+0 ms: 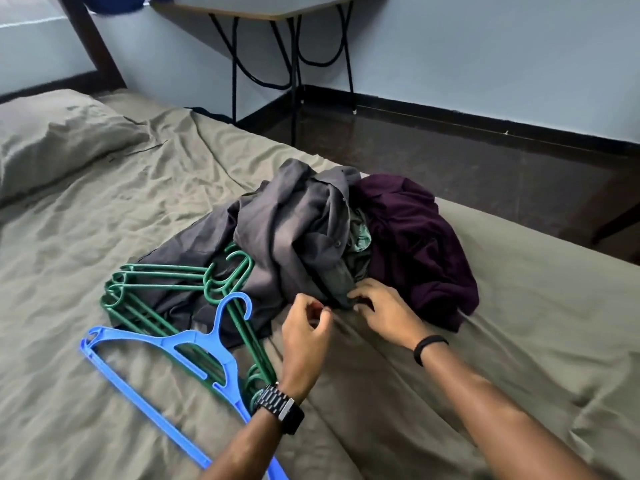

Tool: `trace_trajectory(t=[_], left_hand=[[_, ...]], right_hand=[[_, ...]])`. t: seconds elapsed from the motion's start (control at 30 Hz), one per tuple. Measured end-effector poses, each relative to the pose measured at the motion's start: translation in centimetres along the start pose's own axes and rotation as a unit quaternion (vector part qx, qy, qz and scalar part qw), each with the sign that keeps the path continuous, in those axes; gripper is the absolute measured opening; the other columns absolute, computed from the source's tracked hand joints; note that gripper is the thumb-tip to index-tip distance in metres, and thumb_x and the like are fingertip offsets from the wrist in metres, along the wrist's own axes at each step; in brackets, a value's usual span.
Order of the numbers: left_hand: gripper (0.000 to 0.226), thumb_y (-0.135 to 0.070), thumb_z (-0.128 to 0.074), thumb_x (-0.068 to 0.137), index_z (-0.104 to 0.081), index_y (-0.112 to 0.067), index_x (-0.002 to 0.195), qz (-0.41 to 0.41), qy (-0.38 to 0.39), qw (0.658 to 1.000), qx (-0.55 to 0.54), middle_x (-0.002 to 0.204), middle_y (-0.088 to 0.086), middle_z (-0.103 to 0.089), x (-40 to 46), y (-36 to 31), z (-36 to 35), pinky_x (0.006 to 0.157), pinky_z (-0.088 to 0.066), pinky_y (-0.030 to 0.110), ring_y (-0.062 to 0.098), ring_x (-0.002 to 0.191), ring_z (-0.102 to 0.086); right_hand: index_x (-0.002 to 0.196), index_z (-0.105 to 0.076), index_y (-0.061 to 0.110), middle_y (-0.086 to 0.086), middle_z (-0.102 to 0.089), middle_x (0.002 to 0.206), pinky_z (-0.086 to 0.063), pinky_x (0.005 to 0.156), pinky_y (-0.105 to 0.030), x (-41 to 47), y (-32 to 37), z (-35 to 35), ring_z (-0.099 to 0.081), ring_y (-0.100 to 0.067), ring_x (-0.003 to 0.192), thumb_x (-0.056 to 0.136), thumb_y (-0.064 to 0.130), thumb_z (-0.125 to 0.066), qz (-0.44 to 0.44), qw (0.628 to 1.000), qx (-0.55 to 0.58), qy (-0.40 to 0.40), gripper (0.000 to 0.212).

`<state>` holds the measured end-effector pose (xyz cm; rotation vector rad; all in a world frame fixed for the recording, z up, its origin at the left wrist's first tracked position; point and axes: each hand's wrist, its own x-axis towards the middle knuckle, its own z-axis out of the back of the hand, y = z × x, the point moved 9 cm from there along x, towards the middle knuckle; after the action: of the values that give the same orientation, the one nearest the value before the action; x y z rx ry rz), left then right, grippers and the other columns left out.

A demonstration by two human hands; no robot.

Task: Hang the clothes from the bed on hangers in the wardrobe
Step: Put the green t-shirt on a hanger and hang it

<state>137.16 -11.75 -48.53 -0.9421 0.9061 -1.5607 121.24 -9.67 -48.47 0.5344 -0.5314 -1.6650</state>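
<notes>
A heap of clothes lies on the bed (519, 306): a grey shirt (294, 220) on top, a dark purple garment (415, 244) to its right, a bit of green patterned cloth (360, 233) between them. Left of the heap lie several green hangers (156, 289) with a blue hanger (166, 348) across them. My left hand (304, 334) hovers at the heap's near edge with its fingers loosely curled, holding nothing that I can see. My right hand (384, 306) rests on the near edge of the grey shirt, fingertips touching its dark hem.
A pillow (59, 140) lies at the head of the bed, far left. Beyond the bed are a dark glossy floor (450, 150) and a table (277, 8) with black metal legs against the pale blue wall. No wardrobe is in view.
</notes>
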Motion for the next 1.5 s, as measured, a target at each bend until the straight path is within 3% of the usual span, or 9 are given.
trace_trajectory(t=[0.17,0.3,0.5,0.6,0.7,0.83,1.03,1.27,1.5], left_hand=[[0.011,-0.022,-0.058,0.093,-0.054,-0.030,0.100,0.067,0.070,0.992,-0.082,0.097,-0.006,-0.066,-0.3,0.2,-3.5,0.085,-0.046,0.017,0.008,0.093,-0.060],[0.029,-0.034,-0.050,0.097,-0.047,-0.014,0.118,0.241,0.074,0.922,-0.295,0.120,0.016,-0.062,-1.1,-1.0,-6.2,0.103,-0.042,0.054,0.036,0.114,-0.058],[0.014,-0.014,-0.049,0.092,-0.058,-0.005,0.087,0.376,0.214,0.750,-0.501,0.081,0.008,-0.064,-3.7,-7.7,-12.3,0.064,-0.052,0.023,0.018,0.071,-0.065],[0.035,-0.008,-0.042,0.090,-0.061,-0.008,0.061,0.334,0.310,0.756,-0.469,0.064,0.003,-0.062,-5.8,-12.1,-14.7,0.060,-0.052,0.025,0.017,0.058,-0.061],[0.027,-0.009,-0.043,0.091,-0.069,-0.001,0.089,0.262,0.396,0.763,-0.439,0.091,0.015,-0.067,-8.8,-16.5,-16.0,0.075,-0.057,0.033,0.024,0.079,-0.067],[0.031,0.004,-0.041,0.088,-0.071,-0.005,0.089,0.143,0.472,0.790,-0.365,0.087,0.013,-0.067,-13.0,-19.9,-17.6,0.073,-0.052,0.030,0.018,0.075,-0.066],[0.039,0.000,-0.045,0.092,-0.074,-0.018,0.072,0.118,0.613,0.741,-0.248,0.069,0.000,-0.070,-19.2,-19.6,-19.4,0.061,-0.051,0.015,0.004,0.062,-0.066],[0.027,-0.024,-0.047,0.094,-0.061,-0.001,0.096,0.482,0.331,0.720,-0.373,0.100,0.021,-0.061,-17.1,-8.2,-21.7,0.073,-0.050,0.042,0.032,0.086,-0.059],[0.024,-0.022,-0.042,0.101,-0.054,-0.011,0.119,0.473,0.249,0.722,-0.439,0.119,0.011,-0.054,-16.4,-8.2,-25.0,0.095,-0.043,0.040,0.028,0.114,-0.054]], right_hand=[[0.072,-0.061,0.020,0.004,-0.064,0.068,-0.045,0.063,-0.020,-3.7,0.0,4.1,-0.055,-0.004,0.064,0.079,0.017,-0.077,-0.029,0.970,0.211,-0.116,0.018],[0.070,-0.049,0.018,0.009,-0.039,0.059,-0.031,0.055,-0.016,-7.3,0.5,7.7,-0.034,-0.005,0.058,0.077,0.013,-0.065,-0.003,0.926,0.353,-0.136,0.018],[0.079,-0.067,0.019,-0.009,-0.058,0.074,-0.036,0.064,-0.029,-14.1,-1.2,14.2,-0.046,-0.023,0.067,0.068,0.011,-0.049,-0.018,0.866,0.484,-0.120,0.023],[0.087,-0.065,0.012,-0.003,-0.067,0.079,-0.046,0.066,-0.024,-17.1,-4.0,16.1,-0.058,-0.014,0.073,0.086,0.005,-0.050,-0.076,0.893,0.422,-0.140,0.017],[0.090,-0.063,0.012,0.004,-0.063,0.076,-0.045,0.068,-0.025,-19.4,-7.0,18.8,-0.056,-0.006,0.073,0.099,0.021,-0.046,-0.111,0.889,0.371,-0.243,0.022],[0.100,-0.065,0.013,0.003,-0.069,0.101,-0.048,0.089,-0.031,-19.4,-8.3,19.9,-0.063,-0.006,0.094,0.066,0.068,-0.055,-0.161,0.885,0.372,-0.228,0.066],[0.093,-0.069,0.003,-0.006,-0.071,0.090,-0.050,0.076,-0.022,-20.9,-10.2,20.5,-0.065,-0.012,0.083,0.088,0.011,-0.065,-0.164,0.905,0.365,-0.145,0.011],[0.102,-0.066,0.015,-0.001,-0.074,0.094,-0.053,0.076,-0.022,-27.6,-16.4,23.3,-0.069,-0.013,0.089,0.091,0.005,-0.058,-0.163,0.780,0.515,-0.317,0.017],[0.099,-0.068,0.011,-0.003,-0.067,0.105,-0.036,0.077,-0.014,-31.0,-20.7,22.1,-0.058,-0.014,0.099,0.091,-0.003,-0.053,-0.299,0.892,0.088,-0.327,0.022]])
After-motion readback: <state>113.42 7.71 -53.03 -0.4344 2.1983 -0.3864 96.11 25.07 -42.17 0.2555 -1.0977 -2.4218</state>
